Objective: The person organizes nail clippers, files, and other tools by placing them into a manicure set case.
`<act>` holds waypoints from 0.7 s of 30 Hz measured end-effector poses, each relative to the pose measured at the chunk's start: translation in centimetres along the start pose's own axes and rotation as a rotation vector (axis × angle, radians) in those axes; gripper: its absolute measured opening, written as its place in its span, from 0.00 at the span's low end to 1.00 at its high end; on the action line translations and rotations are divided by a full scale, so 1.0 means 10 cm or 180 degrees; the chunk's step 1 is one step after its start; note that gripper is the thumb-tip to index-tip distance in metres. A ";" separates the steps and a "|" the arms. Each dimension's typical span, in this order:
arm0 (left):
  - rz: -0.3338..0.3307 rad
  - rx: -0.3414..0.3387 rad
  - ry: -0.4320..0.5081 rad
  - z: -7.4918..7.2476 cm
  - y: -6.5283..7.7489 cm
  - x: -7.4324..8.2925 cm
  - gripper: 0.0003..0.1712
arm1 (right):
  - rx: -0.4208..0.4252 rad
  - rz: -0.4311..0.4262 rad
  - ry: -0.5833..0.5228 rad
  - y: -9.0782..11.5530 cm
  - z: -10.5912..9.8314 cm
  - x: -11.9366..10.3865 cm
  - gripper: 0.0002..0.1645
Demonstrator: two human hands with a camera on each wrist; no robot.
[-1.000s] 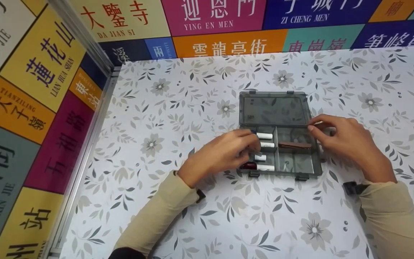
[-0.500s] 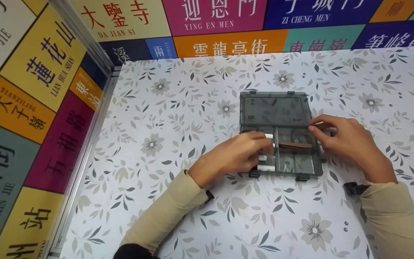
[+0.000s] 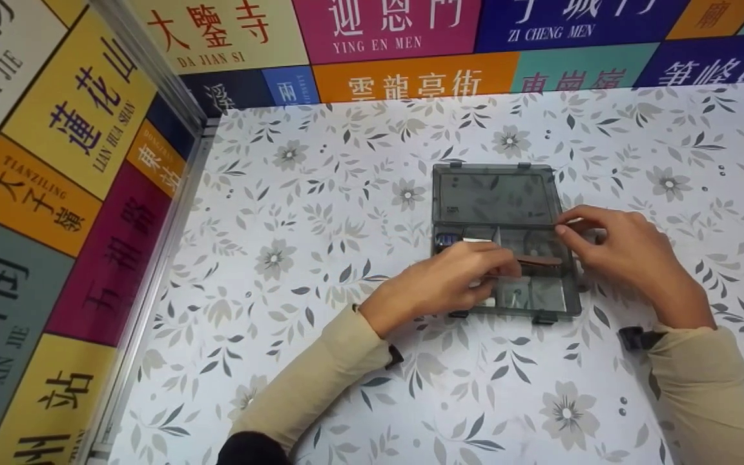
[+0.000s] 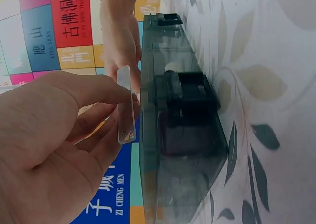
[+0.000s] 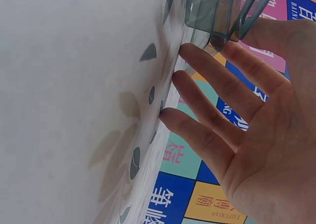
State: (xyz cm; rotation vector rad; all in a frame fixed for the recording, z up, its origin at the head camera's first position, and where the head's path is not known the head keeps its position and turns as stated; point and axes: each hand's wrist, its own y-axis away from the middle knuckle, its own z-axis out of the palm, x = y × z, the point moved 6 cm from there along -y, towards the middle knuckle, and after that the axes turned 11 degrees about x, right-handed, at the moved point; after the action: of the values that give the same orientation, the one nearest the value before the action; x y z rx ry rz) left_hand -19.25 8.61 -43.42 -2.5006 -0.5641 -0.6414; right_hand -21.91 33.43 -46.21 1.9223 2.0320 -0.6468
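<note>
A smoky clear plastic box (image 3: 575, 284) with compartments lies on the table, its lid (image 3: 501, 197) folded back. My left hand (image 3: 453, 278) is over the box's left and middle compartments. In the left wrist view it pinches a clear flat plastic strip (image 4: 125, 108) between thumb and fingers, close above the box rim. My right hand (image 3: 630, 258) holds the box's right edge near the hinge with thumb and index finger, the other fingers spread down to the table. A slim brown piece (image 3: 540, 261) lies in a right compartment. A small dark blue bottle (image 3: 447, 241) with white cap shows upper left.
The table (image 3: 320, 361) is covered with a white leaf-and-flower cloth. A wall of coloured panels (image 3: 411, 81) with lettering stands along the back, and another panel wall (image 3: 68, 194) runs down the left side. Other bottles in the box are hidden under my left hand.
My left hand has moved rightward over the box, from the left compartments toward the middle, uncovering the blue bottle and covering the lower ones. My right hand stays at the box edge.
</note>
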 end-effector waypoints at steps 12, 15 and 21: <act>-0.0033 0.0053 -0.0044 0.12 -0.12 0.03 0.12 | 0.0011 -0.0018 0.0014 0.00 0.00 0.00 0.21; -0.0049 0.0059 0.0058 0.15 -0.15 0.03 0.11 | -0.0002 -0.0017 0.0019 0.00 0.00 0.00 0.21; -0.0089 0.0057 0.0116 0.18 -0.19 0.02 0.12 | 0.0001 -0.0036 0.0030 0.00 -0.02 -0.01 0.22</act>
State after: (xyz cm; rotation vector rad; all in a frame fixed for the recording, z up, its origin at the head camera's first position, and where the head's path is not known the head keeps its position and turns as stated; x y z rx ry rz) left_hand -19.45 11.20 -43.98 -2.4633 -0.5897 -0.6882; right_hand -21.90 33.38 -46.01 1.9190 2.0498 -0.6420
